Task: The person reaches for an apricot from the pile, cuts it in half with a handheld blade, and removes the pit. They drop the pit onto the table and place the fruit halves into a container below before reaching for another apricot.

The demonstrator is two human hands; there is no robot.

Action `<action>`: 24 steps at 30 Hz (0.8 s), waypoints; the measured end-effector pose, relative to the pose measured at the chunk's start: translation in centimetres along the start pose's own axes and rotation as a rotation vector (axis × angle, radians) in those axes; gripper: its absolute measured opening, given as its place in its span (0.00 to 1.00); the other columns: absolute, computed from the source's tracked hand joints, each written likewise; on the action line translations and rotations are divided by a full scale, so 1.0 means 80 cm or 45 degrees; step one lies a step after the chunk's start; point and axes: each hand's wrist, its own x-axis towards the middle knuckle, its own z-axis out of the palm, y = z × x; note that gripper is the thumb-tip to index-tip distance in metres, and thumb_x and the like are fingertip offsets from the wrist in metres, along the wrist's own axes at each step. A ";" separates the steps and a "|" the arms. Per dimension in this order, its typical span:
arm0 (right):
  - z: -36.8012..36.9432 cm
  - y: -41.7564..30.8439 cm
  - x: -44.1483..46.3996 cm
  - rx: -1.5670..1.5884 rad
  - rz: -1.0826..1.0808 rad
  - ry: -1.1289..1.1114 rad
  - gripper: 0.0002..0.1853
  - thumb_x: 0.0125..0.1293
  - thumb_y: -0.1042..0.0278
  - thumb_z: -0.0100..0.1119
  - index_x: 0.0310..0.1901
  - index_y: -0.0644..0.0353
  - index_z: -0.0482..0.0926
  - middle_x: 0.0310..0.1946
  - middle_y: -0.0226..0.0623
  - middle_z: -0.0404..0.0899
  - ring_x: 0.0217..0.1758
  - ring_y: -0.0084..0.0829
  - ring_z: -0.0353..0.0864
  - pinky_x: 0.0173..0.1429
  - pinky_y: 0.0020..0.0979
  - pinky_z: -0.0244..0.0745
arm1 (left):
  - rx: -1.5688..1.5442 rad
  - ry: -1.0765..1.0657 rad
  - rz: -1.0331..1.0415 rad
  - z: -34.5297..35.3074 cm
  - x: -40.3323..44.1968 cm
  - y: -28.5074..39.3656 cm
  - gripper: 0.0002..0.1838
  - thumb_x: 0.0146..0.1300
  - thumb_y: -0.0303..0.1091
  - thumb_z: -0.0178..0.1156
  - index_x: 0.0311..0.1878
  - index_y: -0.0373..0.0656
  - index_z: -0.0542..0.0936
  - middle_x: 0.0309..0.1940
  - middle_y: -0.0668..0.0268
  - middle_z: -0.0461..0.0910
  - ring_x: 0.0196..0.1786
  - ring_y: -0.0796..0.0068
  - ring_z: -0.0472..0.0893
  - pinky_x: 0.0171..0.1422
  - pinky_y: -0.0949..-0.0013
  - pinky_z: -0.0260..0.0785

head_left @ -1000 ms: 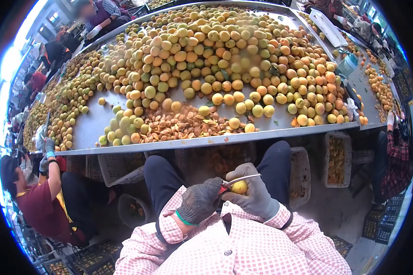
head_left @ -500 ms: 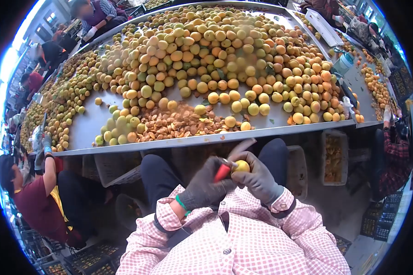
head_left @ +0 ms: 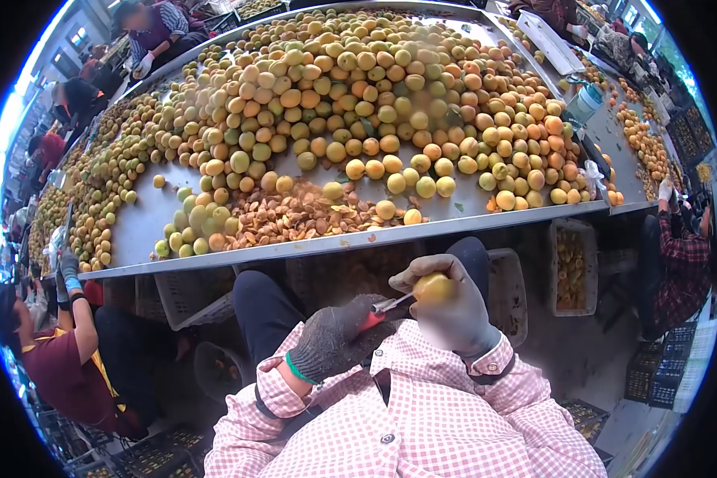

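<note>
My left hand (head_left: 338,338), in a dark grey glove with a green cuff edge, is closed on a red-handled knife (head_left: 372,320). The metal end of the knife points right and reaches the fruit in the other hand. My right hand (head_left: 454,311), in a lighter grey glove, is wrapped round a yellow-green fruit (head_left: 434,290). Both hands are above my lap, in front of the table. On the table (head_left: 295,255) lie a large heap of yellow and orange fruits (head_left: 327,88) and, near the front edge, a pile of brown pits (head_left: 295,215).
Crates (head_left: 572,267) and a bucket (head_left: 219,370) stand below the table edge. A person in a maroon top (head_left: 64,374) sits at the left, another in a checked shirt (head_left: 685,263) at the right. A bottle (head_left: 584,103) stands on the right part of the table.
The hands first rose and drew close, then parted slightly, with my right hand further up. The long strip standing out by the fruit no longer shows. The table view has shifted left.
</note>
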 end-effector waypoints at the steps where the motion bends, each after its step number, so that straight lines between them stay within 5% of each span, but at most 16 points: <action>1: 0.002 -0.001 -0.001 0.001 0.002 -0.001 0.25 0.55 0.85 0.63 0.53 0.59 0.68 0.48 0.38 0.76 0.56 0.32 0.76 0.62 0.32 0.72 | 0.015 -0.023 0.019 0.000 -0.003 0.000 0.22 0.59 0.44 0.64 0.53 0.45 0.74 0.28 0.53 0.79 0.30 0.51 0.81 0.31 0.57 0.72; 3: 0.007 -0.004 -0.003 0.031 0.038 -0.044 0.25 0.56 0.86 0.62 0.54 0.59 0.67 0.51 0.36 0.74 0.55 0.25 0.75 0.61 0.28 0.72 | 0.032 -0.043 0.035 0.003 -0.008 -0.002 0.22 0.58 0.44 0.64 0.53 0.47 0.75 0.29 0.53 0.80 0.29 0.51 0.81 0.32 0.57 0.72; 12: 0.015 0.008 -0.009 0.110 0.026 0.001 0.25 0.55 0.89 0.59 0.53 0.58 0.67 0.49 0.37 0.74 0.58 0.29 0.74 0.64 0.31 0.71 | 0.362 0.078 0.142 0.021 -0.013 -0.018 0.20 0.56 0.38 0.63 0.52 0.46 0.75 0.27 0.54 0.80 0.28 0.52 0.80 0.30 0.56 0.71; 16: 0.018 0.014 -0.009 0.314 0.008 0.001 0.24 0.57 0.89 0.57 0.54 0.58 0.66 0.52 0.40 0.74 0.60 0.32 0.74 0.66 0.34 0.68 | 0.371 0.055 -0.002 0.029 -0.009 -0.014 0.19 0.57 0.37 0.63 0.51 0.45 0.74 0.25 0.53 0.79 0.27 0.51 0.80 0.29 0.53 0.70; 24: 0.028 0.011 0.014 0.110 0.036 0.034 0.23 0.59 0.84 0.59 0.55 0.62 0.64 0.58 0.42 0.70 0.59 0.30 0.74 0.66 0.31 0.67 | 0.384 0.059 -0.005 0.026 0.011 -0.023 0.17 0.58 0.39 0.60 0.49 0.44 0.73 0.25 0.52 0.80 0.29 0.49 0.81 0.30 0.52 0.70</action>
